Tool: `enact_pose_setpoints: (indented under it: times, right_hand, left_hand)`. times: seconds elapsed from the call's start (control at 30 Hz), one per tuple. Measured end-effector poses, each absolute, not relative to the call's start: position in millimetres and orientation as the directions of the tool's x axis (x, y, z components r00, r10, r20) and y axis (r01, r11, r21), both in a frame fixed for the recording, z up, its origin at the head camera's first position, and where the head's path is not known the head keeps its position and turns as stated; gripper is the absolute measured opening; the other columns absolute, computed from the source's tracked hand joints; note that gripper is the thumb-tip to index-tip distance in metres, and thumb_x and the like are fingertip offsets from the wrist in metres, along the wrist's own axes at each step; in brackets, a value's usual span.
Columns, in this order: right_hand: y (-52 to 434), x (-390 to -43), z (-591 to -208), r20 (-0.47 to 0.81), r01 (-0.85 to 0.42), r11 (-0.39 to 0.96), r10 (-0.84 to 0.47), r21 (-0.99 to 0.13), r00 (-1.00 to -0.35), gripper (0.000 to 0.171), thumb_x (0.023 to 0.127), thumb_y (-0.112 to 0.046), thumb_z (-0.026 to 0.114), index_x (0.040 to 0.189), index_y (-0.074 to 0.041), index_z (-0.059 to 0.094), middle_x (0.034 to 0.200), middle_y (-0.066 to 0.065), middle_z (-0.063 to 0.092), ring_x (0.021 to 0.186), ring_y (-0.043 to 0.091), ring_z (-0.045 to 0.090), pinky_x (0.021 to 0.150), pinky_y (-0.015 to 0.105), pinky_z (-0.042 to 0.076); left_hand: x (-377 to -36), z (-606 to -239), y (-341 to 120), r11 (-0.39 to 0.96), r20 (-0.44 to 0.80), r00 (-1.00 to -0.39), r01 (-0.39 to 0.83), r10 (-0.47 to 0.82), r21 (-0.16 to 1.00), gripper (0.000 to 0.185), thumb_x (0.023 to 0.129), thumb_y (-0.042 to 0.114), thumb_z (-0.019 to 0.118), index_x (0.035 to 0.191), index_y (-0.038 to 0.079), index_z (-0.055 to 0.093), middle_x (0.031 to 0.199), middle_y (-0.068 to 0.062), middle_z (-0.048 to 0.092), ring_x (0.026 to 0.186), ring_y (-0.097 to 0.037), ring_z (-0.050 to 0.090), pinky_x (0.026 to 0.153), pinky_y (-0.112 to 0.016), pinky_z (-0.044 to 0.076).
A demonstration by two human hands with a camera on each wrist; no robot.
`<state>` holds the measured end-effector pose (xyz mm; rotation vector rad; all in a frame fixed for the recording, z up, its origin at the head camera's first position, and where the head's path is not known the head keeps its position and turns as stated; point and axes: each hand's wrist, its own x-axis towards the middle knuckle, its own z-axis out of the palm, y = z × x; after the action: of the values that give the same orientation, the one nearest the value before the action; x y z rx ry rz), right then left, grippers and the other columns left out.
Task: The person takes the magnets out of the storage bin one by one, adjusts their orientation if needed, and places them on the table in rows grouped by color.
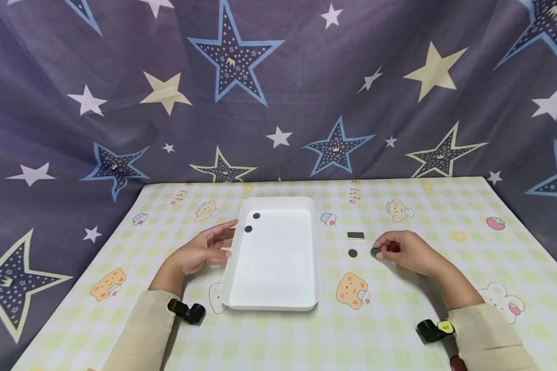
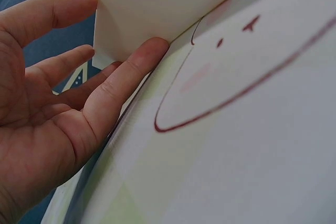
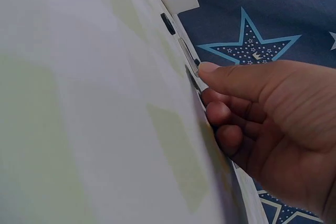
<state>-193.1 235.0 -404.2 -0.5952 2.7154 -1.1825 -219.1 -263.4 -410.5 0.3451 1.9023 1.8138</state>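
Against the left wall of a white rectangular tray (image 1: 275, 268) rest the fingertips of my left hand (image 1: 198, 253); the thumb touches its wall low down in the left wrist view. Inside the tray, two small black discs (image 1: 248, 229) lie near the far left corner. To the tray's right, my right hand (image 1: 409, 251) pinches another black disc (image 1: 375, 252) between thumb and fingers, tilted and close to the tabletop. Just left of that hand lie a flat black disc (image 1: 353, 253) and, behind it, a small black rectangular block (image 1: 355, 235) with a light front edge.
A checkered tablecloth (image 1: 278, 340) with cartoon prints covers the table. Behind the table's far edge hangs a dark star-patterned curtain (image 1: 297, 93). Each wrist carries a small black camera, the left camera (image 1: 187, 312) near the tray's front corner.
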Motion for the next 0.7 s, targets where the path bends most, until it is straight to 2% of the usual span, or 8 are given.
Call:
enact_pose_setpoints:
  times: [0.7]
  right_hand:
    - [234.5,-193.5,-408.4,0.039,-0.301,0.638,-0.390,-0.709,-0.920,0.013,0.083,-0.001,0.073,0.096,-0.003,0.071,0.077,0.000,0.059,0.067,0.014,0.050,0.059,0.024,0.043]
  left_hand:
    - [-218.1,-408.9,-263.4,0.078,-0.165,-0.851,-0.145,0.499,0.986,0.089,0.081,-0.007,0.070,0.155,0.007,0.023,0.153,-0.024,0.027,0.123,-0.023,0.049,0.087,-0.032,0.053]
